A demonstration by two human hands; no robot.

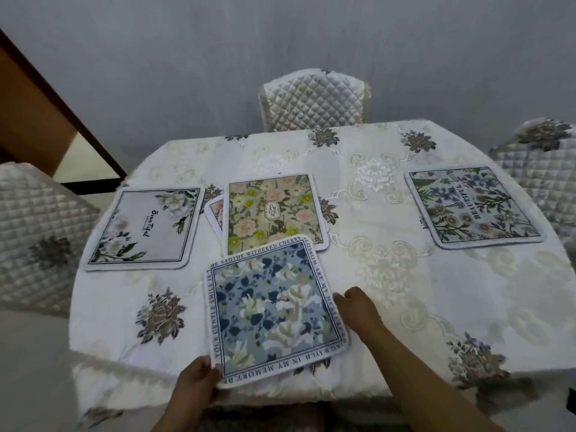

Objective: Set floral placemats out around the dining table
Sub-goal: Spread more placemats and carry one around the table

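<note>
A blue floral placemat (274, 310) with lettering round its border lies tilted near the table's front edge. My left hand (196, 380) grips its near-left corner. My right hand (355, 307) touches its right edge, fingers curled against it. Behind it, in the middle, lies a green and pink floral placemat (274, 210), with another pink placemat (216, 213) peeking out from under its left side. A pale grey placemat (146, 229) with white flowers sits at the left. A placemat with blue and green flowers (473, 207) sits at the right.
The table wears a white embroidered cloth (389, 275). Quilted chairs stand at the far side (314, 101), the left (37, 232) and the right (542, 163). A wooden door frame (46, 110) stands at the back left.
</note>
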